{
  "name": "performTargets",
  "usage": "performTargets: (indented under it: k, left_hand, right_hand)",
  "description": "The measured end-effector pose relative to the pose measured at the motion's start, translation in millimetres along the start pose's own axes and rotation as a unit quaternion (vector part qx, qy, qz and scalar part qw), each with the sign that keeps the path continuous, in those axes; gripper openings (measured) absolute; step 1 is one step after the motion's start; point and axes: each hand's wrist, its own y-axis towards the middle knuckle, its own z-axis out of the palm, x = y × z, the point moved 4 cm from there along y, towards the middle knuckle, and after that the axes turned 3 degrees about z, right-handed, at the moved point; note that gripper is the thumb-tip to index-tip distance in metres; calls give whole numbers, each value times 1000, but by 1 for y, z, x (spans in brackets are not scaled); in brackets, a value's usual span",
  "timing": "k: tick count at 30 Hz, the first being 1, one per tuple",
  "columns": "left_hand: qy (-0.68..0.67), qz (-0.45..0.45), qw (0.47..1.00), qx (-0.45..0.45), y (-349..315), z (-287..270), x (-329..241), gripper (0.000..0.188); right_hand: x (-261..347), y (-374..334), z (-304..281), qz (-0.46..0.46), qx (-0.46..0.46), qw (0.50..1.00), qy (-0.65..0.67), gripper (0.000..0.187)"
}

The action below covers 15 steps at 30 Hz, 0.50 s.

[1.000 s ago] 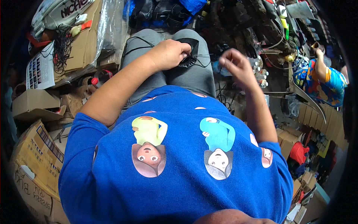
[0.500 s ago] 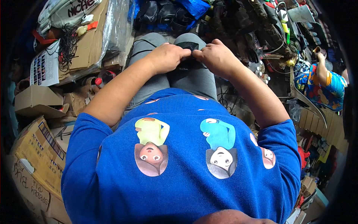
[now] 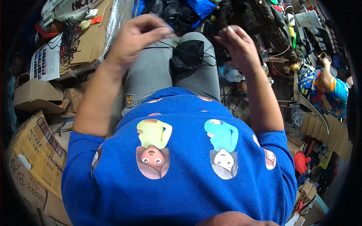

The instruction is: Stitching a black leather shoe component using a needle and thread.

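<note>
A black shoe-like piece rests on my lap between the knees of my grey trousers. Thin black cord trails from it in loose loops over both thighs. My left hand, smeared by motion, is raised above the left knee, thumb and fingers pinched; the cord runs up toward it. Beyond the right knee my right hand is lifted with its fingertips drawn together. What lies in that pinch is too small to make out. Neither hand touches the black piece.
Cardboard sheets under plastic and an open carton lie left. Clear bottles stand right of my knee. A curved thin strip crosses farther right, near another person's patterned clothing. Black bags are ahead.
My hands were together at the black piece; they have parted, left hand up and leftward, right hand up and rightward. The black piece and looped cord on my lap have come into view.
</note>
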Motion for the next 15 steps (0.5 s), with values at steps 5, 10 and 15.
performTargets:
  k: [5,10,15]
  left_hand:
    - [-123,-243,928,253,-23,71,13,22]
    - [505,-55,860,46,-54,-85,14,16]
    - [702,-147,627,-304,-142,-334,-144,35]
  right_hand:
    - [-3,-15,58,113,205,968,-95,30]
    - [-36,-56,-79,120,61,836,-532,32]
    - [1,-177,-339,226,-224,670,-671,33]
